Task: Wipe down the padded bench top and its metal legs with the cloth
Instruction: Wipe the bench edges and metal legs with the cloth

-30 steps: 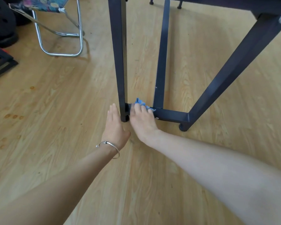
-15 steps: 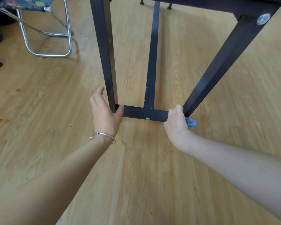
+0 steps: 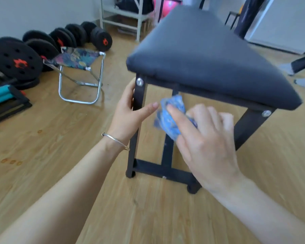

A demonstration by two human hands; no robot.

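The bench has a dark padded top (image 3: 206, 55) on black metal legs. My left hand (image 3: 128, 117), with a silver bracelet at the wrist, wraps around the upper part of the near left leg (image 3: 138, 103), just under its bolt. My right hand (image 3: 206, 143) is raised in front of the bench, below the top's near edge, with a crumpled blue cloth (image 3: 171, 117) held in its fingers. The cloth hangs free of the frame. The bottom crossbar (image 3: 158, 170) and the right leg (image 3: 248, 127) show behind my right hand.
A small folding stool (image 3: 77, 74) with a patterned seat stands to the left on the wooden floor. Black weight plates (image 3: 16, 60) lean along the left wall. A white shelf unit (image 3: 123, 16) stands at the back. Someone's socked feet (image 3: 303, 81) are at the right edge.
My view has lifted from the floor to the bench top. My left hand slid up the left leg to its top. My right hand left the bottom crossbar and rose with the cloth.
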